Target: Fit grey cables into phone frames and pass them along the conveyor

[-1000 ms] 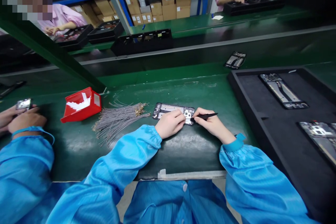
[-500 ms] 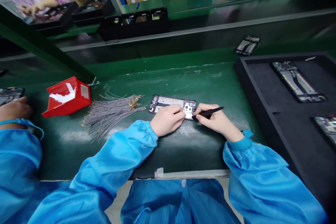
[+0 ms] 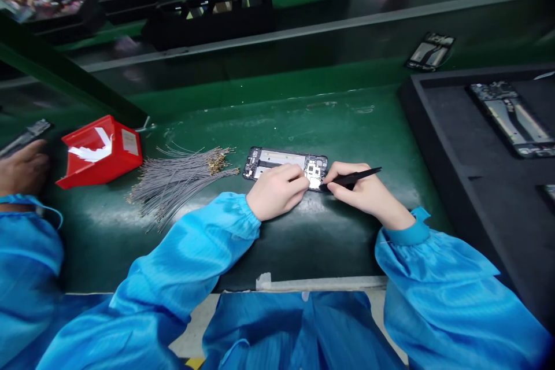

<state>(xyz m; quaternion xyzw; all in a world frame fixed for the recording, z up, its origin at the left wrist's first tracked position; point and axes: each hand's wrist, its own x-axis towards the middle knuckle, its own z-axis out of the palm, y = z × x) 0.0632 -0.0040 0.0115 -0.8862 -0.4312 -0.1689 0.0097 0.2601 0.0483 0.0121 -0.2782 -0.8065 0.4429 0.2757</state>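
Note:
An opened phone (image 3: 281,158) lies flat on the green bench, its inner frame and circuit board exposed. My left hand (image 3: 280,191) rests across its lower edge, fingers curled together at the board; whatever they pinch is hidden. In my right hand (image 3: 359,189) are black tweezers (image 3: 358,176), held like a pen, the tip down at the board's lower right corner. Both hands are close together on the phone. Left of it lies a loose bundle of thin grey cables (image 3: 182,182) with gold-coloured ends.
A red bin (image 3: 104,153) with white strips stands beyond the cables. At the far left is a co-worker's hand (image 3: 26,170) near another phone. A black foam tray (image 3: 485,202) with opened phones fills the right side. Another opened phone (image 3: 431,51) lies behind it.
The view has tipped down and shifted slightly. My hands stay at the same end of the phone, the tweezers still at its board. The co-worker's hand and phone at left have changed position.

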